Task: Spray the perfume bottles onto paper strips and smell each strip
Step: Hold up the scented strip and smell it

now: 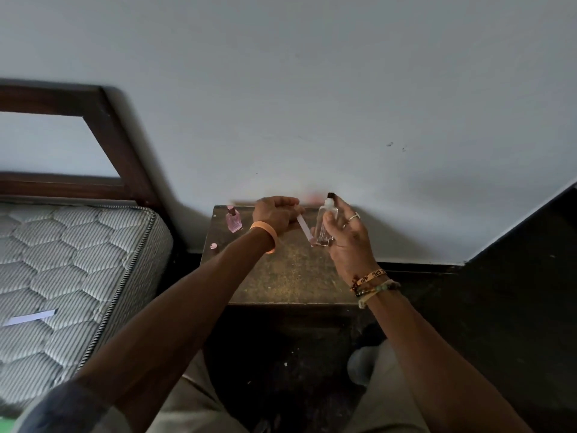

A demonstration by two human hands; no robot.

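Note:
My right hand (346, 235) grips a tall clear perfume bottle (324, 225) upright above the small table, its forefinger resting on the dark spray head. My left hand (276, 215) pinches a narrow white paper strip (304, 230) that slants down toward the bottle's base. A small pink perfume bottle (233, 219) stands on the table's far left corner, with a small pink cap (213, 245) lying in front of it. Another white paper strip (31, 317) lies on the mattress at the left.
The worn brown table (281, 276) stands against a pale wall. A quilted mattress (62, 260) with a dark wooden headboard (118, 135) is to the left. Dark floor lies to the right and below, and my knees show at the bottom.

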